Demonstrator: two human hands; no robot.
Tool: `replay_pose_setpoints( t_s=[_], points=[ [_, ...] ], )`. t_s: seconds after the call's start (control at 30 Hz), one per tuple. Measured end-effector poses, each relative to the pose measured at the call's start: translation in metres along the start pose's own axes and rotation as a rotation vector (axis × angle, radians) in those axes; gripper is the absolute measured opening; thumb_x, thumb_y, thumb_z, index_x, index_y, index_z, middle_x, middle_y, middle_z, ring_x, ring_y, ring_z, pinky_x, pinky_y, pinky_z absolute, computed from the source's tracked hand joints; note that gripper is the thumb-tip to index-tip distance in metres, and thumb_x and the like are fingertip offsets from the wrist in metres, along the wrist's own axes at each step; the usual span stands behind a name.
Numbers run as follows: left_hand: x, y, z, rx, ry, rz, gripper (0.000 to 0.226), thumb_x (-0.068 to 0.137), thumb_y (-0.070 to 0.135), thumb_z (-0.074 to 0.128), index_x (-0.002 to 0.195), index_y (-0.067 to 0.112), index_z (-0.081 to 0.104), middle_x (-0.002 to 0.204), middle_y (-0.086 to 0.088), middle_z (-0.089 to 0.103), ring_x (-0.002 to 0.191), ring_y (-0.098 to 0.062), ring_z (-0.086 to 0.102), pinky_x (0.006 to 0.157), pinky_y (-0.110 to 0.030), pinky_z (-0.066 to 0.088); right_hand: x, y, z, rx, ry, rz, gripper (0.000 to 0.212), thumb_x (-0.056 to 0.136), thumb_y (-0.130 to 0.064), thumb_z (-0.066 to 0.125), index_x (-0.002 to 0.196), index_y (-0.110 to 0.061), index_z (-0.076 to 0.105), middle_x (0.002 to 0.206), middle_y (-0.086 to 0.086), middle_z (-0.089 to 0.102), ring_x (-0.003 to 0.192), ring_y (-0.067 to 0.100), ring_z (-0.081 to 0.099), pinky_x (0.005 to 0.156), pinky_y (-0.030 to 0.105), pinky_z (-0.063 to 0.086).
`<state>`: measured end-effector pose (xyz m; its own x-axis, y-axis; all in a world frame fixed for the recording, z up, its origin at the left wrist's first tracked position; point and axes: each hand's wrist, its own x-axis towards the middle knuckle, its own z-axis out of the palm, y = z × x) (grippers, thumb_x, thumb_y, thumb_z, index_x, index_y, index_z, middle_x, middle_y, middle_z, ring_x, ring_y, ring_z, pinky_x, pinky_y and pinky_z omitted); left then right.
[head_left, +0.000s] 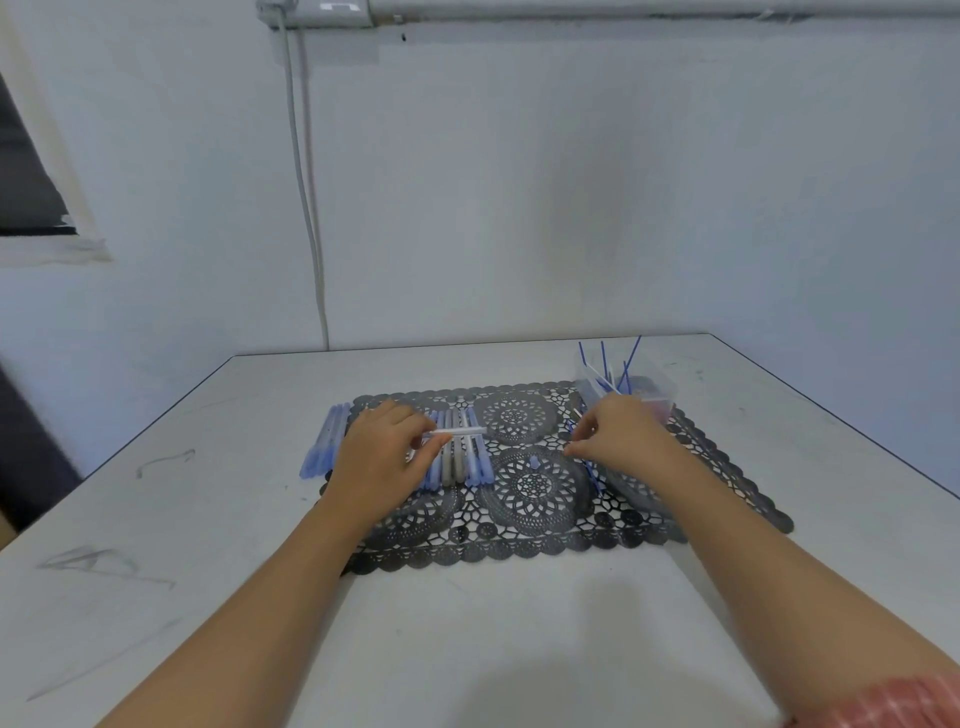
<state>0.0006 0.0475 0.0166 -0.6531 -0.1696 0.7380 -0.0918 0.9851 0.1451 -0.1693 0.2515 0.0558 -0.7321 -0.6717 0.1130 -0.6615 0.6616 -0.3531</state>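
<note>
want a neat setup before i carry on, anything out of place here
A small blue cap sits alone on the mat, apart from the row of pens. The leftmost pens lie over the mat's left edge. Dark scribble marks show on the table.

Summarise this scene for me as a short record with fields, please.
surface: black lace-pattern placemat on pale grey table
left hand: holds white plastic pen barrel level
right hand: pinches thin blue refill
row: blue and grey capped pens, side by side
back right: clear plastic box of blue refills
</note>
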Motion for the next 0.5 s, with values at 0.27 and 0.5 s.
replay_pose_setpoints(
  t_s=[0.27, 0.5],
  points=[
    [0.000, -0.002, 0.001, 0.006, -0.009, -0.006, 0.037, 0.086, 0.045, 0.046, 0.080, 0.016, 0.069, 0.067, 0.009, 0.056, 0.065, -0.008, 0.046, 0.063, -0.024, 0.036, 0.003, -0.005, 0.019, -0.104, -0.034, 0.053, 0.020, 0.080, -0.008, 0.063, 0.098, -0.003, 0.069, 0.097, 0.011, 0.069, 0.085, 0.022, 0.064, 0.080, 0.036, 0.054],
    [0.000, -0.003, 0.002, -0.002, -0.015, 0.004, 0.038, 0.086, 0.044, 0.046, 0.079, 0.015, 0.069, 0.067, 0.008, 0.057, 0.065, -0.010, 0.048, 0.063, -0.026, 0.039, 0.009, 0.005, 0.022, -0.129, 0.039, 0.085, 0.025, 0.080, 0.002, 0.054, 0.098, -0.005, 0.069, 0.093, 0.011, 0.068, 0.083, 0.024, 0.063, 0.078, 0.036, 0.054]
  ],
)
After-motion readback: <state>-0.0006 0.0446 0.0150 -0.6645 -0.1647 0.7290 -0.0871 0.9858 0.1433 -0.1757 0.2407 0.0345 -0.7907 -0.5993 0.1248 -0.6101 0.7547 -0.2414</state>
